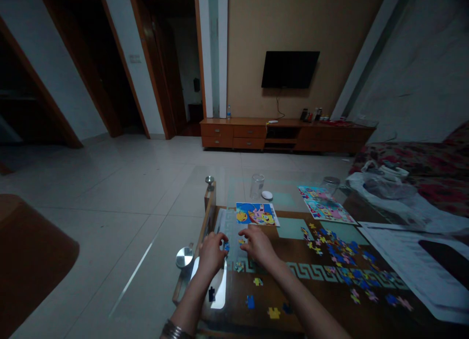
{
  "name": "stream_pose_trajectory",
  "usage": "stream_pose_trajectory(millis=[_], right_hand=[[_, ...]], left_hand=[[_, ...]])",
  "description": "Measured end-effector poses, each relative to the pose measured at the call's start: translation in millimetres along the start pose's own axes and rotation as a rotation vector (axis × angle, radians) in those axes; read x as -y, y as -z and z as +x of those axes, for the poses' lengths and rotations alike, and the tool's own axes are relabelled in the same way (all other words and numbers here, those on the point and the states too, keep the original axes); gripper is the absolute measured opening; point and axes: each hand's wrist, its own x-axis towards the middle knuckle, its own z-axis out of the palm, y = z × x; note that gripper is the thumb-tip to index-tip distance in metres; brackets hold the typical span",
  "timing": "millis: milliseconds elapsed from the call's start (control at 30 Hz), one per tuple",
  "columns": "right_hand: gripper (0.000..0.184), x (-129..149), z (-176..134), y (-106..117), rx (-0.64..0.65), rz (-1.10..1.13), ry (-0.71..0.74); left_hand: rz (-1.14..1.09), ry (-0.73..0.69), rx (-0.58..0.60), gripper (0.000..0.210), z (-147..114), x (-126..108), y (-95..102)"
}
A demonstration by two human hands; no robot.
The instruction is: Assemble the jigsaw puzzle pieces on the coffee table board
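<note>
Your left hand (213,252) curls beside a blue jigsaw piece (226,246), nearer you than the SpongeBob sheet (257,214); whether it grips is unclear. Your right hand (257,246), also nearside of the sheet, has fingers parted, seemingly empty. Pieces should be light, stiff, slippery: pinch opposite edges. Beyond the sheet: two glass jars (257,186), one white lid (267,196). Rightward, heaped pieces (344,256), too many to count.

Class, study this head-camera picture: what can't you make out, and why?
- Head view: the full outline of the blue piece at the left hand, partly covered by its fingers.
- Head view: pictures on the heaped puzzle pieces, too small.
- Head view: print on the papers, blurred.
- Head view: the whole black object, cut by the right edge.
</note>
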Motion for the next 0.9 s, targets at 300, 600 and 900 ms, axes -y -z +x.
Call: stream_pose_trajectory(millis=[300,600,900], right_hand=[[0.025,5.5,-4.9,2.5,0.028,-0.005,-0.027],[0.036,-25.9,-16.9,13.7,0.079,0.282,0.007],[0.02,-28.8,-50.2,30.9,0.048,0.102,-0.141]], left_hand=[[0.013,-0.017,-0.02,0.024,-7.5,-3.9,3.0],[0.01,-0.056,-0.025,0.021,-9.3,-1.8,2.8],[0.008,-0.068,-0.039,0.026,-14.6,-1.8,5.2]])
